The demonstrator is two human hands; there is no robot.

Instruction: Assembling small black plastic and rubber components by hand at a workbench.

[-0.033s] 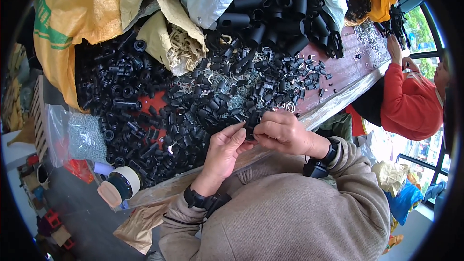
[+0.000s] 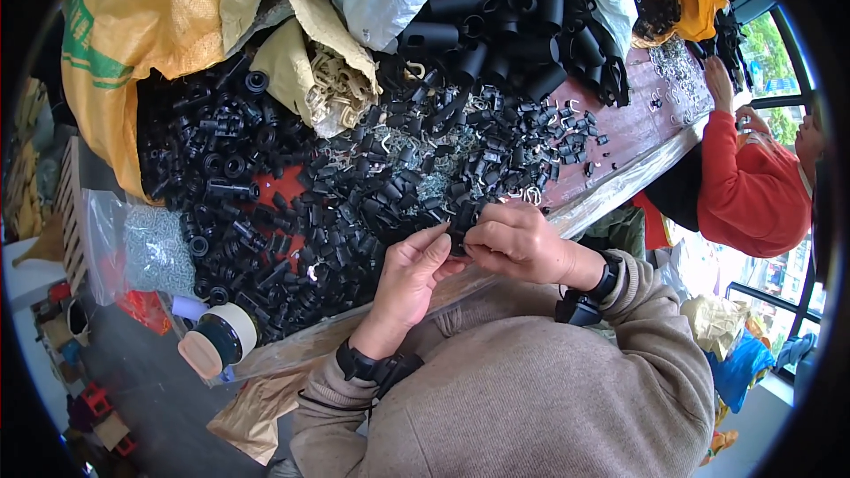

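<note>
Above the table's near edge, my left hand (image 2: 412,276) and my right hand (image 2: 518,243) meet around a small black plastic part (image 2: 457,237). Thumb and fingers of the left hand pinch it from one side. The right hand's fingers are bent and pressed together at its other side; whatever tiny piece they may also grip is hidden. Just beyond the hands lies a heap of small black plastic parts (image 2: 390,199), mixed with small metal screws (image 2: 434,184) and pale curved clips (image 2: 531,196).
Larger black cylindrical parts (image 2: 549,9) spill from a white sack. A yellow sack (image 2: 177,18) and a paper bag of pale clips (image 2: 341,97) stand at the far side. A clear bag of screws (image 2: 159,248) and a round container (image 2: 221,336) sit left. A co-worker in red (image 2: 753,186) works at right.
</note>
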